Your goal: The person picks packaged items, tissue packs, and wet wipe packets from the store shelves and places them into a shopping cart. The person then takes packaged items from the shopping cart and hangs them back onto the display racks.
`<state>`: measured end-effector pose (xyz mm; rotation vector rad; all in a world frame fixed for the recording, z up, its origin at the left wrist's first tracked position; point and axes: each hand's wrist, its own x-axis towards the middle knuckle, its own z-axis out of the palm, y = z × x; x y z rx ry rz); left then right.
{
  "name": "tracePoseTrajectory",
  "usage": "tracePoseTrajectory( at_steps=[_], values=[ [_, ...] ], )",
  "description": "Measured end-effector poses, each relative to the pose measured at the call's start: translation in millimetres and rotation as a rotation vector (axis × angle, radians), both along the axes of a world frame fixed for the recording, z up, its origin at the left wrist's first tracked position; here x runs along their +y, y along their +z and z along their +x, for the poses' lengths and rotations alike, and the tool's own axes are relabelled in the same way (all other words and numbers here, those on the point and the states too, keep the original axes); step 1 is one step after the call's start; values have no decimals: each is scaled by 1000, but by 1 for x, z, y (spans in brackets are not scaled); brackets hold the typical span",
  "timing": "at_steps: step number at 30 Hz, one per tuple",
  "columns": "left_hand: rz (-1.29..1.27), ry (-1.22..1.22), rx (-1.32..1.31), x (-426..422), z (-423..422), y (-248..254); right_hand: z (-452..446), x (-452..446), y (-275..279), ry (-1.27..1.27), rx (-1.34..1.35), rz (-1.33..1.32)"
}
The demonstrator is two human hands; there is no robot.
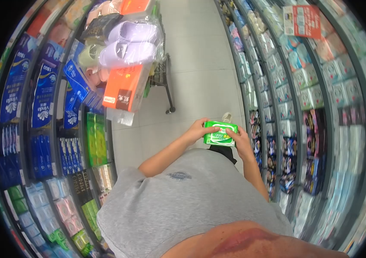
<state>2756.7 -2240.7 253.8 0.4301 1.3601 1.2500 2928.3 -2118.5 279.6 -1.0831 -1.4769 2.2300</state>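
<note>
A green packet point(220, 134) is in front of the person's body, above the aisle floor point(138, 139), and both hands have hold of it. The left hand point(197, 130) is closed around its left end and the right hand point(243, 142) around its right end, with both thumbs lying on the printed face; the other fingers are mostly hidden, so I cannot tell exactly how they are placed. Beyond the hands, to the left, a shopping cart point(160, 74) stands in the aisle, near the left shelves. It is piled high with lilac slippers point(132, 50) in clear plastic and an orange pack point(122, 88), and this pile hides a part of those shelves. There, blue packs point(45, 92) and a tall green pack point(97, 139) are standing. On the right side, the shelves come near to the right arm, full of wrapped packs point(337, 69), with a red and white sign point(302, 21) higher up. Below the packet, a light shoe point(226, 116) shows only partly.
</note>
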Motion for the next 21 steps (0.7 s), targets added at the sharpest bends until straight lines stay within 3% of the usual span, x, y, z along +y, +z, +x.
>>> tracePoseTrajectory(
  at_steps=[3, 11, 17, 19, 21],
  values=[
    [-19, 94, -19, 45, -28, -2, -39, 67, -16, 122, 27, -4],
    [46, 353, 0, 203, -116, 46, -167, 254, 22, 335, 102, 149],
    [-56, 461, 214, 279, -148, 54, -230, 335, 18, 368, 80, -23],
    [-50, 551, -30, 287, -157, 34, -245, 347, 4, 415, 60, -41],
    [-81, 576, -96, 292, -169, 24, -262, 356, -11, 451, 38, -66]
  ],
)
